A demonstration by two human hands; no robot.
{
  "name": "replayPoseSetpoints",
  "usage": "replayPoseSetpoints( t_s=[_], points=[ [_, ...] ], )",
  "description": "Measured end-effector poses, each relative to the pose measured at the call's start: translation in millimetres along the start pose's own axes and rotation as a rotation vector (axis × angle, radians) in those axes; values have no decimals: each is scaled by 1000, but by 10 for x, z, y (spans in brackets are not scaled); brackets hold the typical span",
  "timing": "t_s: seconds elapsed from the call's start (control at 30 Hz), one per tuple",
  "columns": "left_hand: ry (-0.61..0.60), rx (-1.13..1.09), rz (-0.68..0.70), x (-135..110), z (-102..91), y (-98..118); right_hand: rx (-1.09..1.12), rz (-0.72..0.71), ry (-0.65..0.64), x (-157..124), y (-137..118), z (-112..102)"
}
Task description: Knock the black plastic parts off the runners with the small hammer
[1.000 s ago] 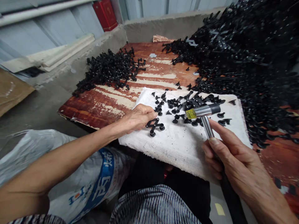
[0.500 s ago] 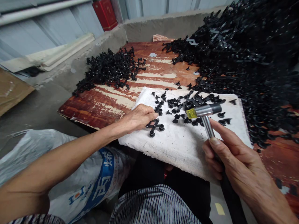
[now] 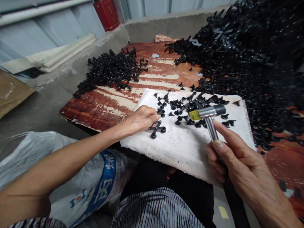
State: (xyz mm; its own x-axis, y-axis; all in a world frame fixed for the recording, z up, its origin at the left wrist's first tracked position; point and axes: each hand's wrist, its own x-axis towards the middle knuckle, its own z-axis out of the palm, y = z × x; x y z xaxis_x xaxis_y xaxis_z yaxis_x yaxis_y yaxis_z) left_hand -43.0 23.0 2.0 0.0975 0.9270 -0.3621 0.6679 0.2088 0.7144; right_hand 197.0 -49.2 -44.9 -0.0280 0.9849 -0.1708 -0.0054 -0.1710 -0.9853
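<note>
- The black moulded-plastic heap (image 3: 251, 53) looms on the right of the weathered red board (image 3: 152, 60); a knock could slide pieces onto the work.
- The woven sack (image 3: 78, 177) lies near left, its contents hidden.
- Loose pieces on the white padded slab (image 3: 187, 152) could skitter off if struck.
- The right hand (image 3: 239, 158) is closed firmly around the handle of a small hammer (image 3: 209, 115), its head above the slab.
- The left hand (image 3: 140, 118), half curled, sits at a cross-shaped black piece (image 3: 156, 128), perhaps touching it — whether it has hold, I cannot tell; a stray blow could catch those fingers.

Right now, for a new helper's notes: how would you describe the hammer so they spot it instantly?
On the peeling red board, find the white slab, then the right hand at its near edge. That hand grips a hammer with a silver head and yellow tip, the only shiny metal among the black pieces.
</note>
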Motion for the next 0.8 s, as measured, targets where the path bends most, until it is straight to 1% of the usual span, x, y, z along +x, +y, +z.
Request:
replayPoseSetpoints(
  t_s=[0.2,0.4,0.47,0.53,0.6,0.7,0.8],
  points=[
    [-9,2,38,17,-12,-56,-15,-17,-3,11,8,2],
    [-17,-12,39,10,-41,-27,-37,29,10,-14,-29,8],
    [-35,-49,18,18,-45,-34,-77,30,3,-19,-48,9],
    [-58,-85,0,28,-50,-49,-184,8,-28,-7,-79,21],
    [-73,-92,2,36,-59,-65,-335,-77,-77,36,-125,51],
    [-61,-37,47,53,-80,-88,-559,-297,-139,159,-217,137],
    [-41,24,82,78,-94,-113,-724,-502,-163,297,-316,246]
  ],
)
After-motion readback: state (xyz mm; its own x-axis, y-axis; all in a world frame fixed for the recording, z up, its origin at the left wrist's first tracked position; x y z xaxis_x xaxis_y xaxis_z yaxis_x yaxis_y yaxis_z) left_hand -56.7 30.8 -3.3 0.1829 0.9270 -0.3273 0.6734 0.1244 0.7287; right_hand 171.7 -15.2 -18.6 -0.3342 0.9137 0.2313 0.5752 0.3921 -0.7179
